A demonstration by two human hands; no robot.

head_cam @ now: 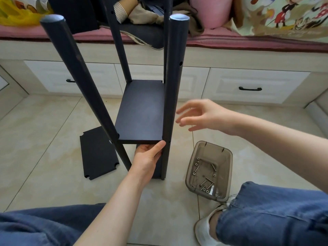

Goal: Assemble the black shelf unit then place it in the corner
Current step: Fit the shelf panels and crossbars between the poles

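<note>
Left hand (149,155): comes up from 6 o'clock under the near edge of the shelf (143,112); fingers curl beneath the edge and the thumb lies along it at the near right corner, touching the right pole (173,86); it grips the shelf
Right hand (204,116): in the air at 3 o'clock of the right pole; fingers spread and slightly bent; holds nothing; fingertips near the pole but apart from it
Unit (125,64): stands on the tiled floor (44,139) in mid-view, in front of the bench; four round black poles with the one shelf set level between them, low down
Near poles: left pole (80,77) leans toward 11 o'clock in this view; right pole stands nearly upright; each has a pale cap (179,17) on top; a small hole (180,64) shows in the right pole
Board (97,153): black, flat on the floor at 8 o'clock of the unit; notched corners; just beside the foot of the left pole
Tray (228,174): smoky clear plastic, on the floor at 4 o'clock of the unit, apart from it; screws (206,183) and small nuts lie loose inside
Bench: runs across 12 o'clock; white drawers (252,77) with black handles below; pink cushion (213,39) on top, with clothes and printed fabric heaped there
Legs: blue jeans (275,210) at 4 and 7 o'clock; white shoe (204,233) at 5 o'clock, near the tray
</note>
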